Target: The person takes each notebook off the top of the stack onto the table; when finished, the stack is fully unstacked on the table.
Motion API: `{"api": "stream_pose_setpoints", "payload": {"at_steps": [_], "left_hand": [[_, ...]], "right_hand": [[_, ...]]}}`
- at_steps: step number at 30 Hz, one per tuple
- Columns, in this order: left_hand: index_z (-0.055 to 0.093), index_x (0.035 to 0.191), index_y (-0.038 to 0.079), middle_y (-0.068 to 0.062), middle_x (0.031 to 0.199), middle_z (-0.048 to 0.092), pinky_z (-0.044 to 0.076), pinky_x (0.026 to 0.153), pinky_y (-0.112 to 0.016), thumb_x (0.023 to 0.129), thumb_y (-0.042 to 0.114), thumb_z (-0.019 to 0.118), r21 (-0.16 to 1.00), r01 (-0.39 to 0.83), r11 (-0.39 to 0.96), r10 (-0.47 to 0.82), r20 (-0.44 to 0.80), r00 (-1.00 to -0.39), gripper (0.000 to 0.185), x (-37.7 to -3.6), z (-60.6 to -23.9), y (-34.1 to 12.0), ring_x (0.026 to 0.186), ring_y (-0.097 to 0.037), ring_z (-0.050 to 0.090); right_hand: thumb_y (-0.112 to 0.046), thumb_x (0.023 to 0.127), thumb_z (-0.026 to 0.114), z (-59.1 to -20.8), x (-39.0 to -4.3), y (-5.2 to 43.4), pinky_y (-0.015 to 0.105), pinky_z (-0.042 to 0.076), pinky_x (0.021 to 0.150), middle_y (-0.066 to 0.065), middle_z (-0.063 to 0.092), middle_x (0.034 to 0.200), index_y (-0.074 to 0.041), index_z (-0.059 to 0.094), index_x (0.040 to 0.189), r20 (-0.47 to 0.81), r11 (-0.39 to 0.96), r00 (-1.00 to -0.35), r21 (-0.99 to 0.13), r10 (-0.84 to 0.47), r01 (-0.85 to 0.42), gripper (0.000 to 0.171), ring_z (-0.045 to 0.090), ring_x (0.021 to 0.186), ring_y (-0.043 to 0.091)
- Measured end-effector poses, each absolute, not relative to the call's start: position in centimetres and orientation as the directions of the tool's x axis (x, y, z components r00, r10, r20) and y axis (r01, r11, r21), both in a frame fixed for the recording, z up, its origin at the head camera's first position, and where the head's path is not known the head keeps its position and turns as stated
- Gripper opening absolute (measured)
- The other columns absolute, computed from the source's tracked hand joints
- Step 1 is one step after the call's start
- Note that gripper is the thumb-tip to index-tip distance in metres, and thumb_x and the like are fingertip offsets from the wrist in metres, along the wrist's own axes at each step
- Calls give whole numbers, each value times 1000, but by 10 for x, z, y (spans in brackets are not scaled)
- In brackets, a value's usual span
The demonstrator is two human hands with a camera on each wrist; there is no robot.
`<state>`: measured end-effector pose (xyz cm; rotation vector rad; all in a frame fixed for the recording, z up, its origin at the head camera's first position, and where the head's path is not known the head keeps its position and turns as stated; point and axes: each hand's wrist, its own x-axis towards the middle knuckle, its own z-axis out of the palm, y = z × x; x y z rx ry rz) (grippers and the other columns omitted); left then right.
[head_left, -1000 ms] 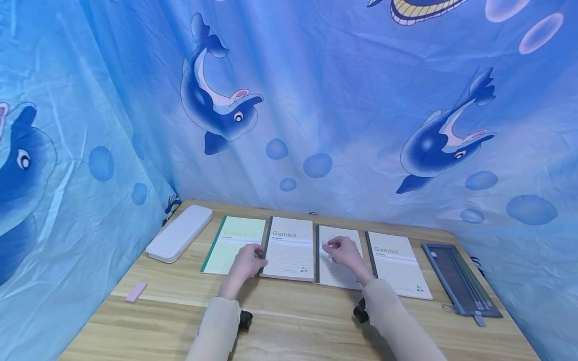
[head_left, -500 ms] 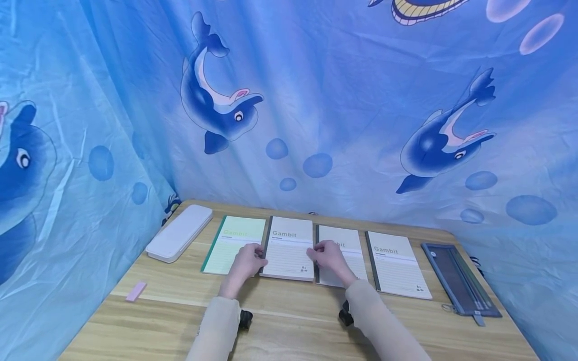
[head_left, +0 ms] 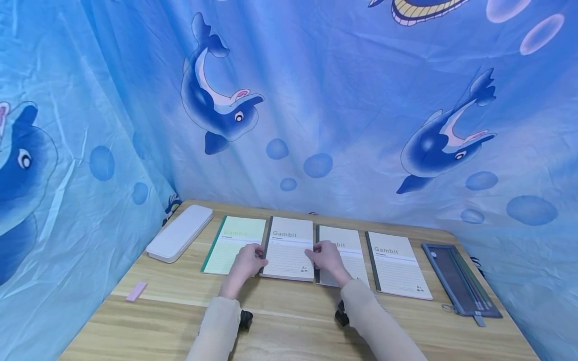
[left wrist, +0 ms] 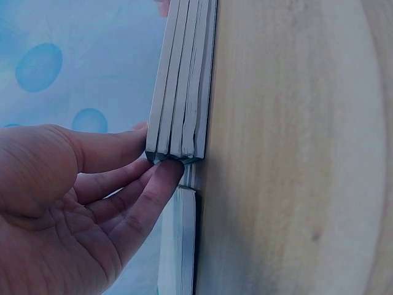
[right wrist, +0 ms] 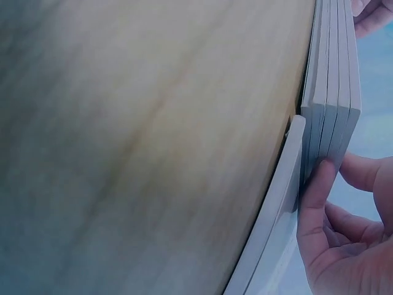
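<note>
On a wooden bench (head_left: 289,326), the left hand (head_left: 246,263) and right hand (head_left: 326,258) grasp opposite edges of a stack of notebooks (head_left: 289,246), second from left in a row of four.

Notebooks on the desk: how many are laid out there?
4 in a row, though the wrist views suggest stacks: green notebook leftmost, second notebook between both hands, third notebook partly under the right hand, fourth notebook rightmost.
</note>
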<state>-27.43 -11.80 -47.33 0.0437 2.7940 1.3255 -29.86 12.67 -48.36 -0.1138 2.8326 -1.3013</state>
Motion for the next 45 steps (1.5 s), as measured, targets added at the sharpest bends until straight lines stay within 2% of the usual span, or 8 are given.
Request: {"api": "stream_pose_setpoints", "payload": {"at_steps": [9,14,27,35,40,45], "left_hand": [[63,119,-10,-17,104,69,54,87,-45,83,0,75,777,14,629,49,-22,-999,39,-274,-473,-116,98,-32,66],[63,118,-11,-18,104,69,54,89,-46,83,0,75,773,23,634,47,-9,-999,39,-274,-473,-116,100,-34,66],[63,119,-10,-18,105,69,54,87,-47,86,4,74,759,23,651,52,-14,-999,38,-274,-474,-119,99,-33,66],[64,118,-10,-17,105,69,54,87,-46,86,4,75,761,27,648,55,-11,-998,37,-274,-473,-118,98,-32,66],[64,119,-10,-17,105,68,54,88,-46,86,4,74,761,26,648,58,-16,-998,37,-274,-473,-118,99,-32,66],[63,119,-10,-17,106,68,54,88,-46,85,2,74,766,17,643,58,-27,-998,38,-273,-473,-117,100,-32,65]], "right_hand": [[-23,93,70,-486,-300,128,24,42,45,1,60,59,-1,69,86,16,655,-997,-753,-78,-63,23,56,47,13],[-20,94,70,-485,-298,128,23,40,45,0,58,57,-2,68,84,27,658,-996,-749,-80,-73,21,55,46,12],[-14,94,69,-487,-296,127,25,44,47,2,57,61,4,69,93,94,661,-993,-741,-72,-117,18,56,49,12],[-15,92,70,-485,-295,130,27,48,52,6,61,72,9,65,102,55,667,-998,-742,-38,-66,26,58,54,14],[-15,93,69,-485,-295,134,27,47,51,6,61,73,6,64,100,24,658,-999,-752,-22,-33,23,58,55,14],[-15,92,69,-483,-295,140,27,49,54,10,62,79,9,62,106,12,639,-1000,-769,-16,-20,28,58,59,15]]}}
